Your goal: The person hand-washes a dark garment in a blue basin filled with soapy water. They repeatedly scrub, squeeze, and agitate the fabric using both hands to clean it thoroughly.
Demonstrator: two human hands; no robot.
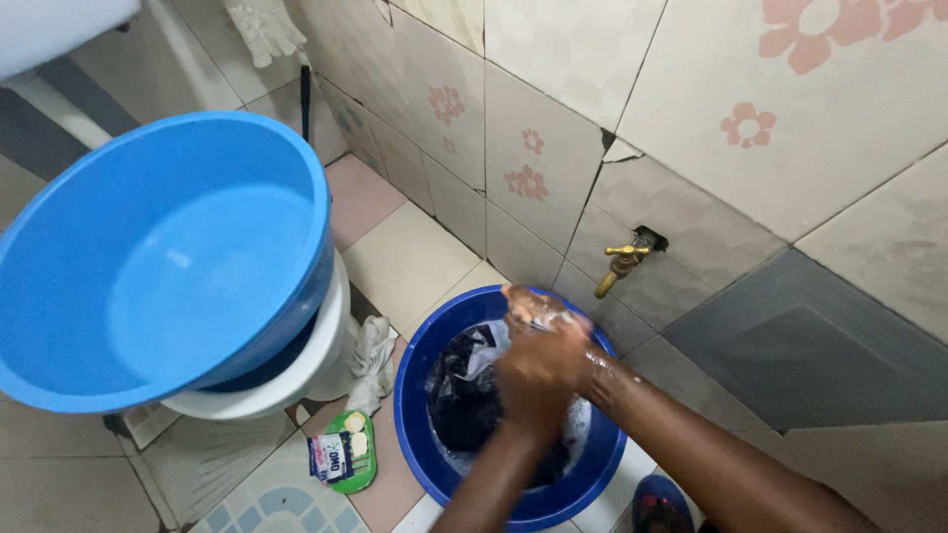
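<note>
Hands: left hand (pixel 533 380) and right hand (pixel 541 314) grip closed on dark wet cloth (pixel 464 390), bunched, axis unclear, over dark blue basin (pixel 410 415).

Both hands (pixel 538 360) meet over the basin (pixel 415 434), which holds clothes (pixel 464 395). A tap (pixel 622 262) sticks out behind it. A soap packet (pixel 341 456), apparently in a dish, lies to its left.

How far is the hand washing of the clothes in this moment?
Done: the dark blue basin already holds foamy water and dark clothes; an opened green detergent packet lies on the floor. In hand: the left hand and the right hand rub a soapy piece together above the basin. Left: the light blue basin holds only clear water, no washed clothes, and the brass tap is not running.
</note>
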